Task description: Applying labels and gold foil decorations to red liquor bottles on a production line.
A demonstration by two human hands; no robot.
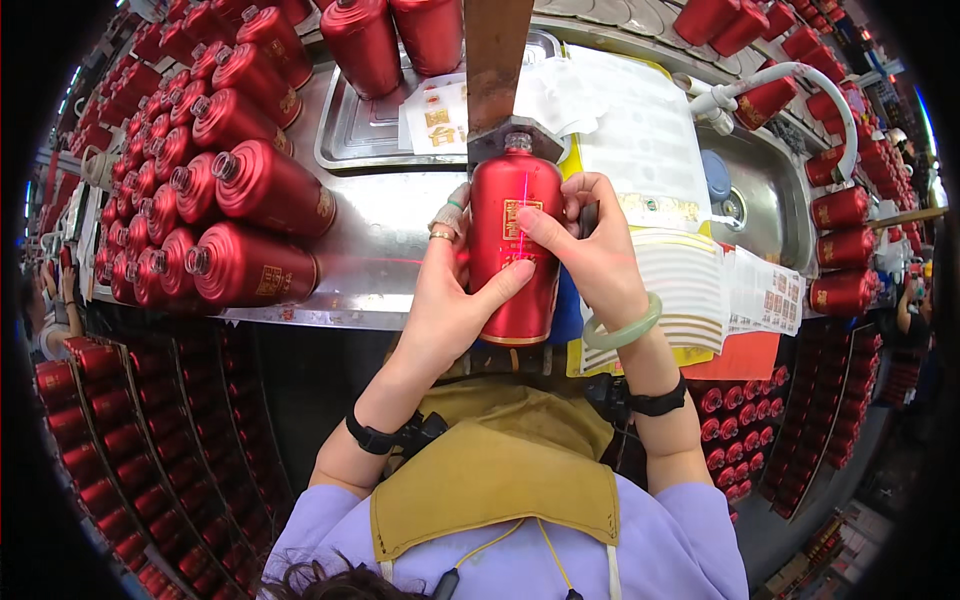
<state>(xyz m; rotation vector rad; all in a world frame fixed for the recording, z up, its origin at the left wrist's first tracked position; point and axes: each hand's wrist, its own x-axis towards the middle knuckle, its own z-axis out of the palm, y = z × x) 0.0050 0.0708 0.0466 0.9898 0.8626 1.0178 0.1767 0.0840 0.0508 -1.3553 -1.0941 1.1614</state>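
A glossy red bottle (514, 285) with a clear glass neck lies in front of me, its neck pointing away. My left hand (448, 285) wraps its left side, thumb pressed on the lower front; a ring and a finger wrap show on that hand. My right hand (597, 240) grips the right side, its thumb lying on the gold label (521, 222) in the middle of the bottle. A thin bright line of light runs down the bottle's front. The fingers behind the bottle are partly hidden. Beyond the neck stands a brown upright post (497, 65) with a dark metal bracket.
Many red bottles (262, 265) crowd the steel table (380, 225) at left. A metal tray (345, 140) holds label sheets (437, 118). At right are stacked label strips (680, 285), white sheets (640, 130), and a sink (770, 205) with a curved tap (845, 110).
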